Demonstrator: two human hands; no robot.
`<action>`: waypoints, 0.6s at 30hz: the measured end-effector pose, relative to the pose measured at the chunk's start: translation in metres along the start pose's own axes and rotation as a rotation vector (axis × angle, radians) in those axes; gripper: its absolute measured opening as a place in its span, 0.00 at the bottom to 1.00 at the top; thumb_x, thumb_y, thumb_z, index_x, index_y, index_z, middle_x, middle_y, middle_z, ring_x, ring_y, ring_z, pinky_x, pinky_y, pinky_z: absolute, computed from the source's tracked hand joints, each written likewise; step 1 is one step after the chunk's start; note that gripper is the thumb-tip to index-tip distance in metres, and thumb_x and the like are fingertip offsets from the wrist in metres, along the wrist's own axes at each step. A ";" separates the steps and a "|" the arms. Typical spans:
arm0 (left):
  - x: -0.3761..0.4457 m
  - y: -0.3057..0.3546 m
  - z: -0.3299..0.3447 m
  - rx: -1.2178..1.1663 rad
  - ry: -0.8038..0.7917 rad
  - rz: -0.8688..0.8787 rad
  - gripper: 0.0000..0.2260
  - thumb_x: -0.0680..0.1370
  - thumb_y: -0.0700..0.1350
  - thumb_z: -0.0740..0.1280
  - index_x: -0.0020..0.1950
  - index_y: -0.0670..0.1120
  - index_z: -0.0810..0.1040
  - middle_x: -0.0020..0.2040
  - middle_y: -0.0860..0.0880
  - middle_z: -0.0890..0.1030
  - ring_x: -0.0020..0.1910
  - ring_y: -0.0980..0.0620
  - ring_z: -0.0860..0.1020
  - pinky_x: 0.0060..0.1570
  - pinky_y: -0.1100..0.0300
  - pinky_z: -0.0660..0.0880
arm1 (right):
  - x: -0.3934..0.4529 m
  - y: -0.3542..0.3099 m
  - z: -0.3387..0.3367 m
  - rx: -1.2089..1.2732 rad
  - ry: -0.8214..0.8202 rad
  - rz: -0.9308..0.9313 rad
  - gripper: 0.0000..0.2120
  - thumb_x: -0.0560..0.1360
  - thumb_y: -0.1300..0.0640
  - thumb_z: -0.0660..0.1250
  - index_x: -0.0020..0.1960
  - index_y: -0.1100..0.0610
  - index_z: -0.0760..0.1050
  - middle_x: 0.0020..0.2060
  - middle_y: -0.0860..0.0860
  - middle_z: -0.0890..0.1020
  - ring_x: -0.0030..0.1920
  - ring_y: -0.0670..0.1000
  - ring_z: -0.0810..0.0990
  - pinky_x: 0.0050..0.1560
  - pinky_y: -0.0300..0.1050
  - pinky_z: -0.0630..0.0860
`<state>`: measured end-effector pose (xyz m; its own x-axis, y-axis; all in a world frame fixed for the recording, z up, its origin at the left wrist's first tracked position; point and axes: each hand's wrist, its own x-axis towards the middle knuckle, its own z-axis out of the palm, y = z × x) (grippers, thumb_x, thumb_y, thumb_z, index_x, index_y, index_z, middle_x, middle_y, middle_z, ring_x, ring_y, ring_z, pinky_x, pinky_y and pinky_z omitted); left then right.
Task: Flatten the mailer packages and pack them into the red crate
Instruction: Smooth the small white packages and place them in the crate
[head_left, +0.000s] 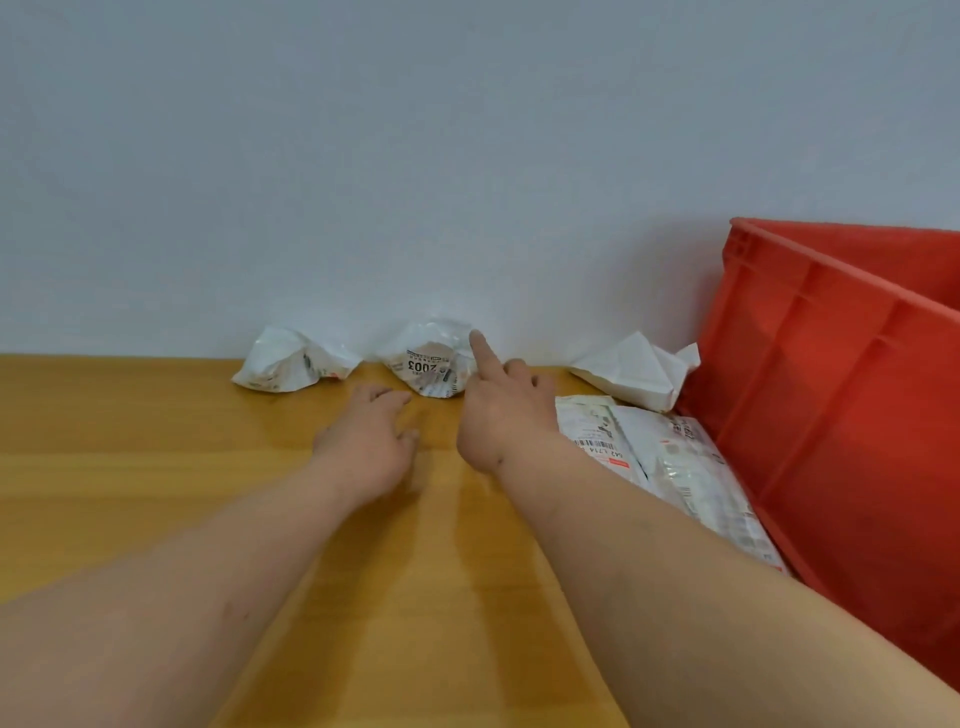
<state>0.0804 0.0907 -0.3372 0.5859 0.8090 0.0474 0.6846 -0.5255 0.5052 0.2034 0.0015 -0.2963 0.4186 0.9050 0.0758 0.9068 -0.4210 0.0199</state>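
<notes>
Mailer packages: three crumpled ones sat along the table's (156, 467) far edge against the wall (467, 156). Left crumpled mailer (291, 366), middle crumpled mailer (431, 364), right folded mailer (634, 376) just beside the red crate (831, 389). Two flatter ones, the flat mailer stack (670, 462), lay on the table against the crate's near wall, long axis running from the far edge toward you, partly hidden under your right forearm.

Hidden or cut off: crate ran out of frame at right, inside not visible. Stack's near end was covered by your arm.

Writing: middle mailer's label read "2003" upside down, first digit creased, so not certain. Stack's top label showed a barcode with digits below, too blurred to read. Left mailer's print was illegible.

Your left hand (371, 441) hung over the table near the middle mailer, fingers loosely curled, holding nothing. Your right hand (501, 410) had the index finger straight, tip in front of the middle mailer's right edge, other fingers curled, nothing gripped. Contact with the mailer: couldn't tell.
</notes>
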 end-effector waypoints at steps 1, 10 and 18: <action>0.004 -0.002 0.000 -0.005 0.012 0.014 0.24 0.80 0.49 0.64 0.76 0.51 0.65 0.75 0.49 0.61 0.72 0.47 0.65 0.71 0.45 0.63 | 0.005 0.000 0.003 -0.011 -0.019 0.008 0.26 0.72 0.63 0.58 0.70 0.57 0.69 0.80 0.50 0.45 0.72 0.58 0.60 0.67 0.57 0.61; -0.012 -0.004 -0.006 -0.012 0.048 -0.010 0.23 0.80 0.50 0.63 0.75 0.53 0.65 0.74 0.52 0.63 0.69 0.50 0.69 0.68 0.46 0.66 | -0.008 0.001 0.003 0.160 0.044 0.006 0.19 0.74 0.67 0.58 0.65 0.64 0.71 0.68 0.59 0.66 0.63 0.57 0.69 0.65 0.46 0.68; -0.027 0.011 -0.033 0.027 0.059 0.007 0.26 0.80 0.51 0.63 0.77 0.54 0.61 0.76 0.49 0.60 0.71 0.47 0.67 0.68 0.45 0.67 | -0.029 0.005 -0.022 0.114 0.115 0.063 0.21 0.73 0.64 0.57 0.65 0.56 0.71 0.76 0.57 0.55 0.68 0.58 0.64 0.66 0.52 0.61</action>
<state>0.0575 0.0713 -0.3046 0.5649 0.8188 0.1022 0.6925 -0.5378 0.4809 0.1949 -0.0281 -0.2760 0.4724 0.8612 0.1874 0.8814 -0.4614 -0.1013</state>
